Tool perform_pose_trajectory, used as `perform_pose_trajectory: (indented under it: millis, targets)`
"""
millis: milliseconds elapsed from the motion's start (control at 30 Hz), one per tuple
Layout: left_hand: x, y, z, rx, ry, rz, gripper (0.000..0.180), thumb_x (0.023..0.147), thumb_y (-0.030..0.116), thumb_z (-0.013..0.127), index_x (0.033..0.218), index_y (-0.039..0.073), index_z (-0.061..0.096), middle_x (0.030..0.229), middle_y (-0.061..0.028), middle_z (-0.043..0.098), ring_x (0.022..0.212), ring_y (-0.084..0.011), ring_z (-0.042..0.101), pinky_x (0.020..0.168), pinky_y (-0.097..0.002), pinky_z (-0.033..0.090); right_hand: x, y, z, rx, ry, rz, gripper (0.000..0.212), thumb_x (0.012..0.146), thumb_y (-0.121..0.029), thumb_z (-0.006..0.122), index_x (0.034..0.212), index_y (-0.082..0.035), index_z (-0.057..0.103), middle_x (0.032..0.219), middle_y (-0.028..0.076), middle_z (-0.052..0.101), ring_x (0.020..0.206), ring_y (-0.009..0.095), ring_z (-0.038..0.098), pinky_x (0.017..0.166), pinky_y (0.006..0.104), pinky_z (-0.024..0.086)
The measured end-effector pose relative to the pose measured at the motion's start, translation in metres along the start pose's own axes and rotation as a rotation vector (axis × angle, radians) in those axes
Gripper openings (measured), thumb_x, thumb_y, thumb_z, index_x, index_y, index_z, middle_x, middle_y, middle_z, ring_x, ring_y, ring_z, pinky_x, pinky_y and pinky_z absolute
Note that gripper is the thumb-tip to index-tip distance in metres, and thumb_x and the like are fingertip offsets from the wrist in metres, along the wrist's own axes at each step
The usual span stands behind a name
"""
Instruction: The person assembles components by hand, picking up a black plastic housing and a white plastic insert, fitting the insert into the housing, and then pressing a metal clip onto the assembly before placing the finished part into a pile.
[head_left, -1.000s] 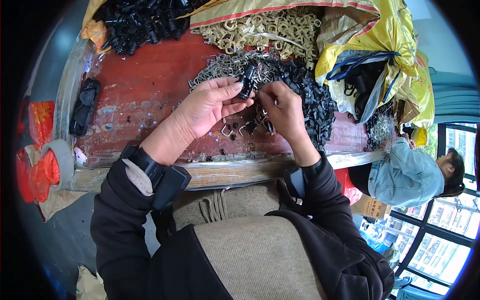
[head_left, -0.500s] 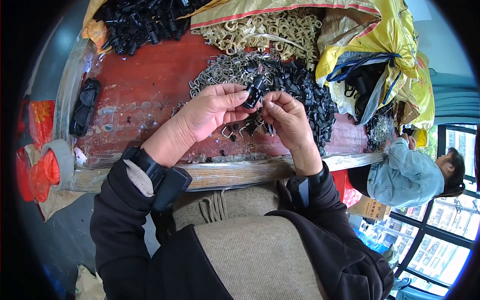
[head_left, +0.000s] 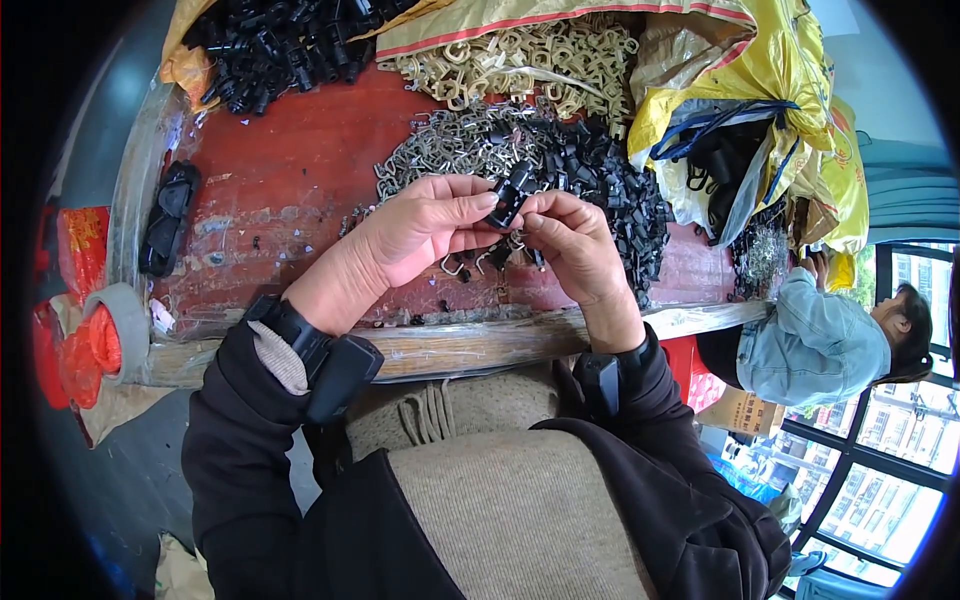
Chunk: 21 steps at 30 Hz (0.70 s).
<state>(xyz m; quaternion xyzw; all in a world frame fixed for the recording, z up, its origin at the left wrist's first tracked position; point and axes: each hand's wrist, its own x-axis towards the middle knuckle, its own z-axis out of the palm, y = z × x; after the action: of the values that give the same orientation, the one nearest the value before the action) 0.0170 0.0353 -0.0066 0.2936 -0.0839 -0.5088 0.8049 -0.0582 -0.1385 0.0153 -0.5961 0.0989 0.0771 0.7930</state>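
Between thumb and fingers my left hand (head_left: 425,222) pinches a small black plastic fitting (head_left: 512,190), tilted and held above the table. My right hand (head_left: 570,235) is closed at the fitting's lower right side, thumb against forefinger; whatever is in that pinch is too small to make out. Just beyond the hands lies a heap of bent silver metal clips (head_left: 440,145). Beside it on the right spreads a pile of small black plastic pieces (head_left: 625,215). A few loose metal hooks lie on the table under my fingers.
The red tabletop (head_left: 290,150) has a wrapped wooden front edge (head_left: 460,345). Behind are black fittings (head_left: 285,55), cream-coloured rings (head_left: 520,65) and a yellow sack (head_left: 800,80). A dark glasses-shaped object (head_left: 170,220) and a tape roll (head_left: 122,325) are left; a person (head_left: 815,335) sits right.
My right fingers have moved in against the black fitting, closing the small gap between my hands. The left hand keeps its grip on the fitting.
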Motion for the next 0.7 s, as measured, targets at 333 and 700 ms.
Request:
perform_pose_trajectory:
  millis: [333,700]
  targets:
    - [0.0002,-0.0012,0.0005,-0.028,-0.019,-0.024,0.023,0.079,0.007,0.051,0.101,-0.001,0.049,0.096,-0.0115,0.055,0.09,-0.0197,0.054,0.083,-0.0325,0.043,0.0037,0.0047,0.0053,-0.093,-0.002,-0.078,0.008,0.077,-0.002,0.051,0.085,-0.003,0.049,0.077,0.0,0.052,0.069,0.005,0.05,0.059,0.0161,0.039]
    - [0.0018,-0.0029,0.0019,0.063,0.041,0.104,0.026,0.077,0.006,0.053,0.102,-0.002,0.049,0.095,-0.0111,0.056,0.089,-0.0172,0.055,0.081,-0.0321,0.043,-0.0027,0.0099,0.0041,-0.01,0.055,-0.104,0.007,0.08,-0.009,0.051,0.083,-0.003,0.049,0.07,-0.002,0.049,0.058,0.004,0.043,0.052,0.0151,0.034]
